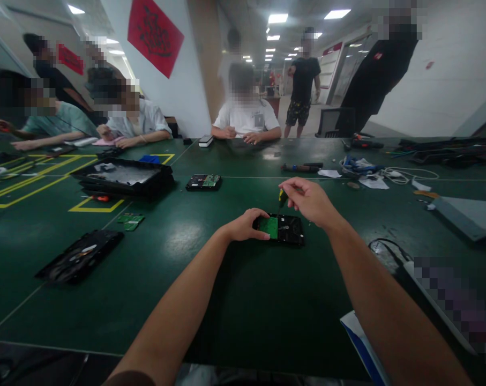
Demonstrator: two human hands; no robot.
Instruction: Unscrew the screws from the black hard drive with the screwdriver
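Observation:
A black hard drive with a green circuit board lies flat on the green table in front of me. My left hand grips its left end, thumb on the near side and fingers on the far side. Above the drive, my right hand pinches a yellow-and-black screwdriver by its top. The screwdriver stands nearly upright, its thin shaft pointing down at the board's right edge. Whether the tip sits in a screw is too small to tell. A few tiny bits, perhaps screws, lie just right of the drive.
Another hard drive lies farther back. On the left are a black tray, a loose green circuit board and a black casing. Cables and a grey metal panel lie right. Across the table sits a person.

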